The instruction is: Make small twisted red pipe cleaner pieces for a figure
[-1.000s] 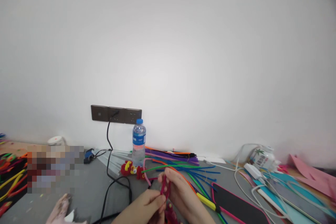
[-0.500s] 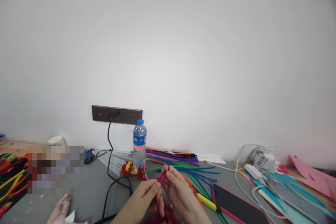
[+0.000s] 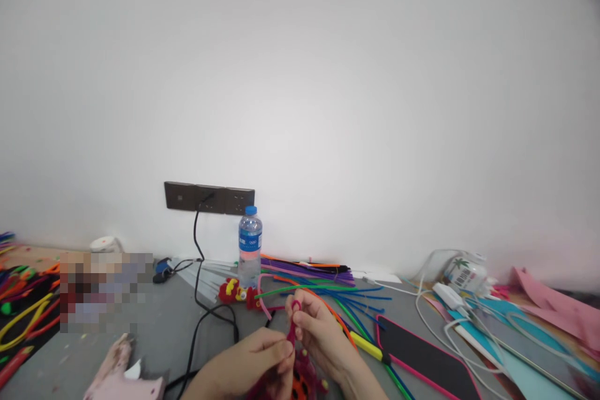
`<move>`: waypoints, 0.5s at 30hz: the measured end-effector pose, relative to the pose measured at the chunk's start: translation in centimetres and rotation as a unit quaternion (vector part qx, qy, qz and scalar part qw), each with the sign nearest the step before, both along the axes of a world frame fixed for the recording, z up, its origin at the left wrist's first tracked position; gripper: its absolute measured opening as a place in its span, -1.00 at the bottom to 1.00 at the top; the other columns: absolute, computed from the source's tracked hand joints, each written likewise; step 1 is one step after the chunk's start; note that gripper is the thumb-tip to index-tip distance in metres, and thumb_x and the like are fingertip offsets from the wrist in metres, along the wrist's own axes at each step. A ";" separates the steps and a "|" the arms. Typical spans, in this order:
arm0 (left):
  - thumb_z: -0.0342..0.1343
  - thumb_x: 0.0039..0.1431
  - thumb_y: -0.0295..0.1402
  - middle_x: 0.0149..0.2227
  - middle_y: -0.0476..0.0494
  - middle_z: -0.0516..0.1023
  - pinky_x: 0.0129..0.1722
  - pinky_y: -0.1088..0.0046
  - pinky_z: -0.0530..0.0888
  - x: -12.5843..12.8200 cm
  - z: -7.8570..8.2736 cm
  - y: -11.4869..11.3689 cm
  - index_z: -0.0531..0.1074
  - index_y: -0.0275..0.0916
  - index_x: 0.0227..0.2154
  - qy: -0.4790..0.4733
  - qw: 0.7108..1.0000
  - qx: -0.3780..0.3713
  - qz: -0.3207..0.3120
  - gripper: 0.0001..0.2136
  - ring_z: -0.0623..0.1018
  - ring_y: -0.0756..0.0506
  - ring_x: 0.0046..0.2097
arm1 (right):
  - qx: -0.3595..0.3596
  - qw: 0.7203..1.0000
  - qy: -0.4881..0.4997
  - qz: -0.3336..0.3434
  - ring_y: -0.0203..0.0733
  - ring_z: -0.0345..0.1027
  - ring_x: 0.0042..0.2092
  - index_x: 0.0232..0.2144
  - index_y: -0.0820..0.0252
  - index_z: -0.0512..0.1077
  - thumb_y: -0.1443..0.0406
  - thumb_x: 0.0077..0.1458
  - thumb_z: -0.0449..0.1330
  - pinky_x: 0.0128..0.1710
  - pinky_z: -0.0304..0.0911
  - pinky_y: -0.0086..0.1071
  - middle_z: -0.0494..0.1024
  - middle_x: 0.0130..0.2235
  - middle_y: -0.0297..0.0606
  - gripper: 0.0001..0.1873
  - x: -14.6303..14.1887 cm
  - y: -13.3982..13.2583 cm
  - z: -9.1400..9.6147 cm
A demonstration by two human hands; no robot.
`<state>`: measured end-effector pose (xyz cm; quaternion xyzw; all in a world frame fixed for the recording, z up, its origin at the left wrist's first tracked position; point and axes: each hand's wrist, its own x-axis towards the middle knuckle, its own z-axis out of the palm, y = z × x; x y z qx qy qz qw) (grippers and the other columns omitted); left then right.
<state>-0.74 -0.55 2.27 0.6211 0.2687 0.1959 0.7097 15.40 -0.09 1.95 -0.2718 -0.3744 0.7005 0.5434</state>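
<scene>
My left hand (image 3: 257, 356) and my right hand (image 3: 321, 330) meet low in the middle of the head view. Between them is a magenta pipe cleaner (image 3: 292, 327), bent into a small loop at its top. The left fingers pinch its lower part, while the right thumb and forefinger grip it by the loop. Just below the hands lies a magenta craft piece (image 3: 304, 370) with an orange and black middle, partly hidden by my left hand. Beyond them, a red and yellow fuzzy figure (image 3: 234, 291) rests at the foot of a water bottle (image 3: 250, 253).
Blue and green pipe cleaners (image 3: 360, 300) fan out behind my right hand, beside a yellow and black tool (image 3: 368, 345) and a pink-edged dark phone (image 3: 424, 356). A black cable (image 3: 199, 325) crosses the table. At left sits a pink glue gun (image 3: 124, 381).
The two pipe cleaner strands have drawn together below the loop. My left hand has shifted down slightly, and more of the craft piece below shows. The view has tilted a little.
</scene>
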 end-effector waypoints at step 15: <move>-0.04 0.11 0.03 -0.72 0.08 0.32 -0.64 0.54 0.12 -0.1 0.5 -0.1 0.13 -0.16 -0.65 -0.005 1.000 0.001 -0.003 -0.58 0.24 0.08 -0.71 | 0.001 1.000 -0.002 0.026 -0.54 0.19 -0.63 -0.47 0.21 0.38 0.27 -0.21 0.47 -0.61 0.09 -0.66 0.38 -0.52 -0.51 -0.67 0.3 0.0 -0.4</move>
